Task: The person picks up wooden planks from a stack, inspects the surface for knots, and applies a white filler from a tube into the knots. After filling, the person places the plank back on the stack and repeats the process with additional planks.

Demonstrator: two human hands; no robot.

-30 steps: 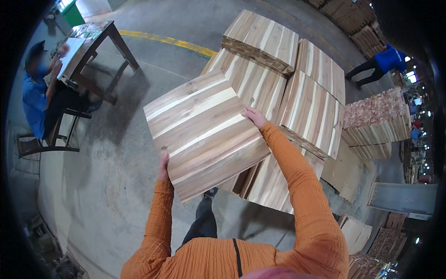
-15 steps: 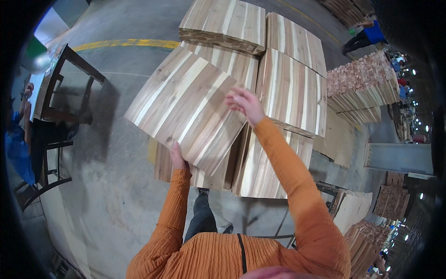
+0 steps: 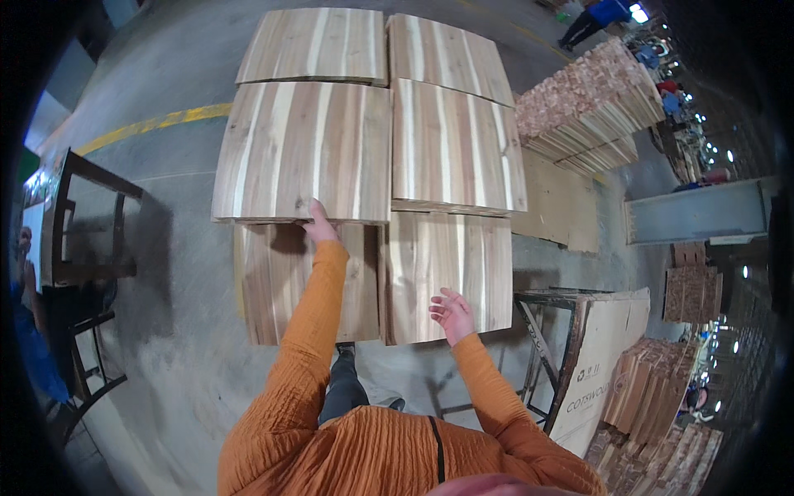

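Note:
A striped wooden panel (image 3: 302, 149) lies squarely on the middle left stack. My left hand (image 3: 319, 226) grips its near edge, thumb on top and the other fingers hidden underneath. Nothing is in my right hand (image 3: 452, 316), which hovers with fingers apart over the near right stack of panels (image 3: 426, 256). The near left stack (image 3: 269, 289) sits lower, below my left forearm. Beyond the gripped panel stand the far left stack (image 3: 314, 41) and the far right stack (image 3: 451, 56), with the middle right stack (image 3: 455, 149) beside it.
At the left are a dark-framed table (image 3: 62, 215) and a seated person in blue, partly cut off. A stack of wood strips (image 3: 587, 91) rises at the far right. Nearer right, a cardboard sheet (image 3: 600, 355) leans against a metal frame (image 3: 542, 347). A person (image 3: 600, 18) stands far back.
The panel has gone from lying askew to lining up with the stacks. My right hand has left its top and moved nearer to me; my left hand stays on the near edge. The view has shifted.

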